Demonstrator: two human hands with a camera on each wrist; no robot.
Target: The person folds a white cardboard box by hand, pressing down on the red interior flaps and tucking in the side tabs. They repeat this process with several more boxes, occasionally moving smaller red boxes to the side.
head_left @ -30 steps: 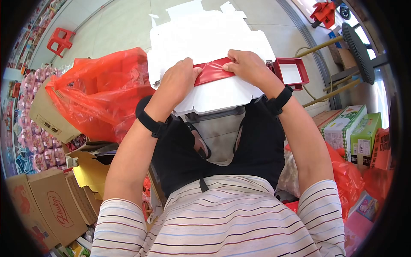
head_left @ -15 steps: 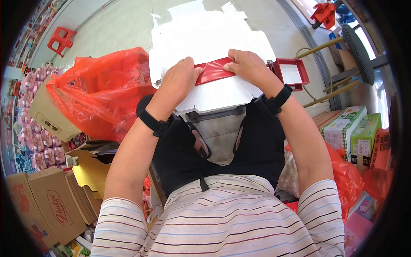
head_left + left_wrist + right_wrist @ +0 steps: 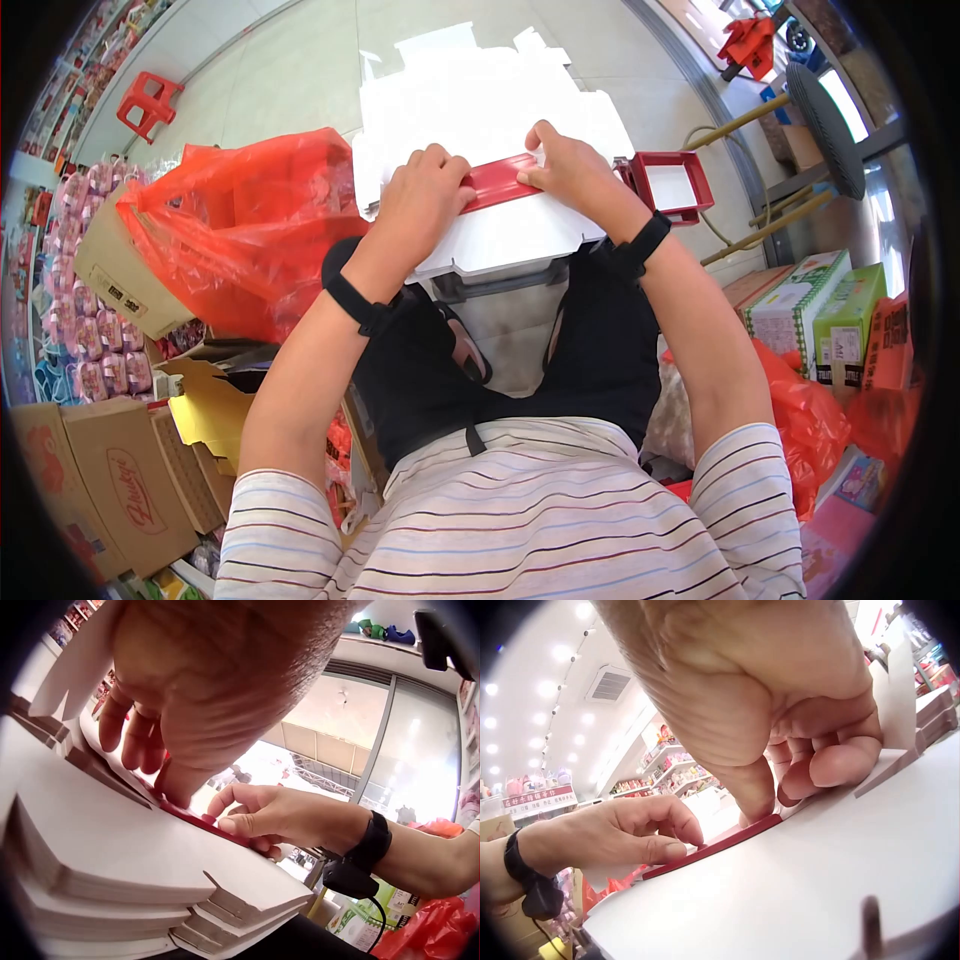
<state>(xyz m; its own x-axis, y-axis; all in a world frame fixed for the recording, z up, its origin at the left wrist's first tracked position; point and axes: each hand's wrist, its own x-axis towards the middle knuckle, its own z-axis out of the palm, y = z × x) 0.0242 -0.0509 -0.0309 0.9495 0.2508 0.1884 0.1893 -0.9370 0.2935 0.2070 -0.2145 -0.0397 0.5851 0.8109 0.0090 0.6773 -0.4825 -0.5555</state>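
A glossy red cardboard strip [image 3: 497, 183] lies across a stack of white die-cut cardboard sheets [image 3: 470, 100] over the person's knees. My left hand [image 3: 425, 198] holds its left end, fingers bent over it and thumb along the near edge. At the other end my right hand [image 3: 570, 172] pinches the strip between thumb and index finger. In the left wrist view, the right thumb and index finger meet at the raised red edge [image 3: 202, 823]. The right wrist view shows the left hand [image 3: 630, 832] with its thumb on the near side of that edge; the far fingers are partly hidden.
Right of the stack stands a small red box frame [image 3: 677, 187] with a white inside. A large red plastic bag [image 3: 250, 220] is at the left beside brown cartons [image 3: 125, 475]. A round-topped stool [image 3: 825, 130] lies at the right, above green-and-white boxes [image 3: 800, 300].
My left fingers have curled more over the strip's left end. The strip looks narrower, with its edges bent up. The head view has shifted slightly, so the stack sits lower.
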